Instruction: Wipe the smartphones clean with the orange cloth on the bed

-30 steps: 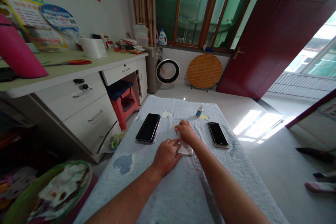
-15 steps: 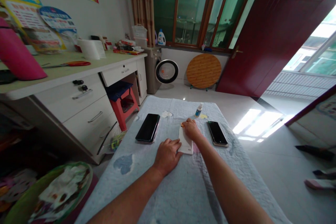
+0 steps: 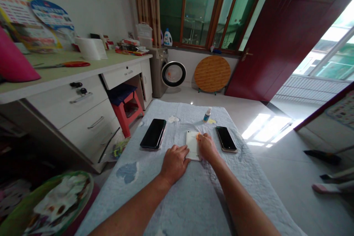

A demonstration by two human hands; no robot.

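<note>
A white phone [image 3: 193,143] lies back side up on the blue quilted cloth [image 3: 177,199], its camera end pointing away from me. My left hand [image 3: 174,163] holds it at the near left, with fingers along the left edge and the thumb at the bottom corner. Pinched in my right hand [image 3: 208,146] is a small orange cloth [image 3: 198,136], pressed to the phone's upper right; most of it is hidden by the fingers. To the left lies a black phone [image 3: 153,134], screen up. Another dark-screened phone [image 3: 226,139] rests to the right. Beyond my right hand stands a small spray bottle [image 3: 207,115].
A white desk [image 3: 69,103] with drawers runs along the left, with a red stool [image 3: 127,110] under it. At the lower left is a bin [image 3: 88,195] holding crumpled tissues. A washing machine [image 3: 159,75] with its round door open stands behind.
My right hand has moved from the phone's far left corner to its right side, drawing the orange cloth across. More of the phone's back shows now. My left hand stays at the left edge.
</note>
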